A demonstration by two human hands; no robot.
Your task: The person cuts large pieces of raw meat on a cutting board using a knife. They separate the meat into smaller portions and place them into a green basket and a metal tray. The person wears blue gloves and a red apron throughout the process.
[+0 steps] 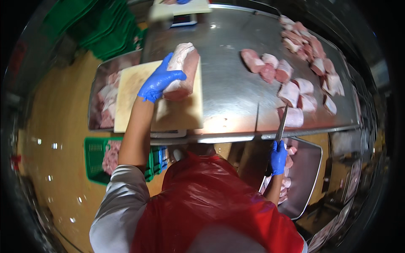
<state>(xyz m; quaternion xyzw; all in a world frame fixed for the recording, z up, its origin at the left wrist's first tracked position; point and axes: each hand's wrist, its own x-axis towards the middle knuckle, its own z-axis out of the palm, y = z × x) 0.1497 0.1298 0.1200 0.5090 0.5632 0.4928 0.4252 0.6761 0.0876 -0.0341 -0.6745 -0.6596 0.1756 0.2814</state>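
Observation:
My left hand (161, 80), in a blue glove, is closed around the left side of a thick piece of raw meat (184, 71) with a pale fat layer. The meat is over the right part of a cream cutting board (137, 90) and casts a shadow on it. At the table's front edge on the right, my right hand (278, 158), also blue-gloved, grips a knife (282, 124). Its blade points away from me, and its tip overlaps the nearest of several cut meat chunks (291, 117) in the view.
A steel table (223, 80) bears more meat pieces (306, 42) at the far right. Metal tubs of meat stand left of the board (93, 103) and below my right hand (310, 181). A green basket (93, 162) sits lower left; green crates (99, 29) are stacked behind. A scale (184, 20) stands at the back.

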